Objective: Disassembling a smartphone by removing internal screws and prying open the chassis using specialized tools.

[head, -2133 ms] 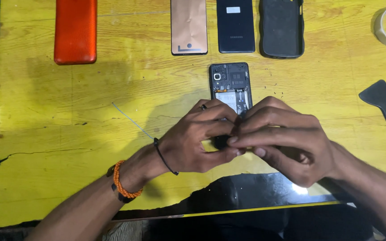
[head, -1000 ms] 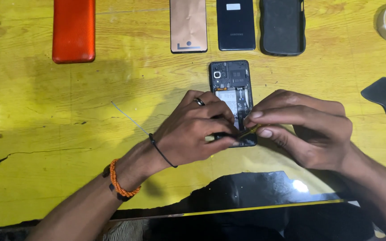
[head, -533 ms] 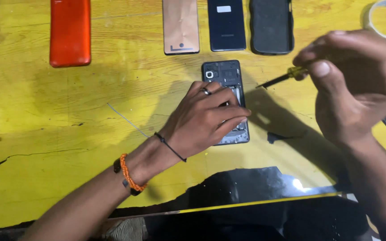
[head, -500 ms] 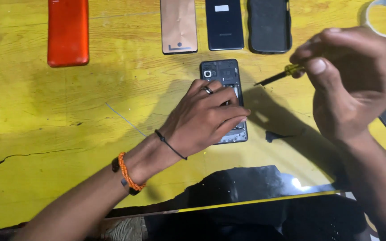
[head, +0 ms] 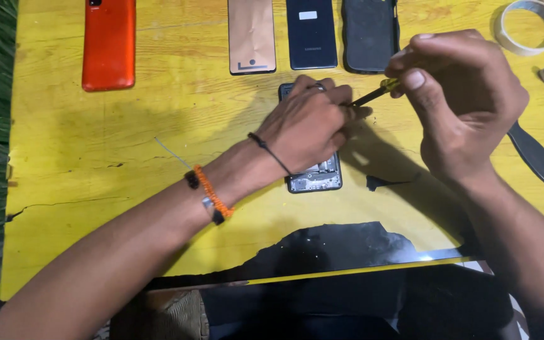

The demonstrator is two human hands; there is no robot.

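Observation:
An opened phone [head: 315,180] with its back removed lies on the yellow table [head: 96,145]. My left hand [head: 306,126] rests flat over its upper part, fingers pressing it down; only the lower end shows. My right hand [head: 458,101] hovers up and to the right, pinching a small screwdriver [head: 373,94] with a yellow-green handle. Its dark tip points down-left at my left fingers, over the phone's top right corner.
Along the far edge lie an orange phone [head: 109,43], a copper back cover [head: 251,34], a dark phone [head: 311,33] and a black case [head: 369,34]. A tape roll [head: 529,26] and a black pry tool [head: 535,156] sit at right. A small black piece [head: 379,183] lies beside the phone.
My right hand lifted off the phone and rose to the upper right with the screwdriver, then came back in toward it. My left hand slid up to cover the phone's top.

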